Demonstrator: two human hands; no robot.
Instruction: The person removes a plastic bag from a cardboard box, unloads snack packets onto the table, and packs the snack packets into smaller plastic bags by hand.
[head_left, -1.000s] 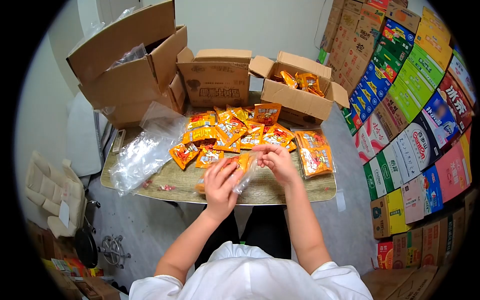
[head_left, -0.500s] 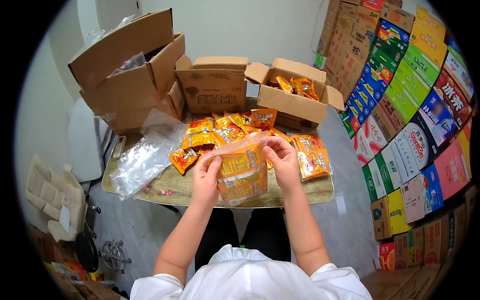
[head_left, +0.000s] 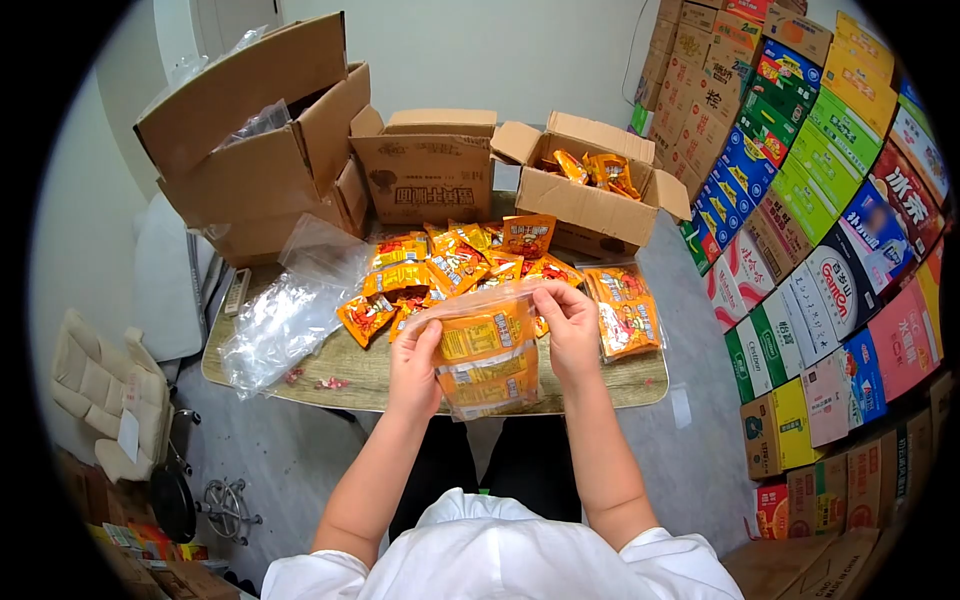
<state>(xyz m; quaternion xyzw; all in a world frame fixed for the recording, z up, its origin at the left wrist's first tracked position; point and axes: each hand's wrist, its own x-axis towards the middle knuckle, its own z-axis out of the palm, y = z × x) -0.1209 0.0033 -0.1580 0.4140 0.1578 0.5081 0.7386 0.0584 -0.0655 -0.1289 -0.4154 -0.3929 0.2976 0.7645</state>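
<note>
A clear plastic bag (head_left: 487,362) with orange packets inside hangs upright over the table's near edge. My left hand (head_left: 415,370) pinches its upper left corner, and my right hand (head_left: 568,330) pinches the upper right corner. Behind it lies a pile of loose orange packets (head_left: 460,262). To the right of my right hand, a filled clear bag of orange packets (head_left: 625,312) lies flat. Empty clear bags (head_left: 290,320) are heaped on the left side of the table.
The wooden table (head_left: 370,385) holds a large open carton (head_left: 250,190) at back left, a middle carton (head_left: 430,170) and a right carton (head_left: 585,205) with orange packets. Stacked boxes (head_left: 835,270) stand at right; a beige chair (head_left: 110,390) stands left.
The bag of packets has been lifted from the tabletop and turned upright. My left hand has gone from lying on it to pinching its upper corner; my right hand now grips the other corner.
</note>
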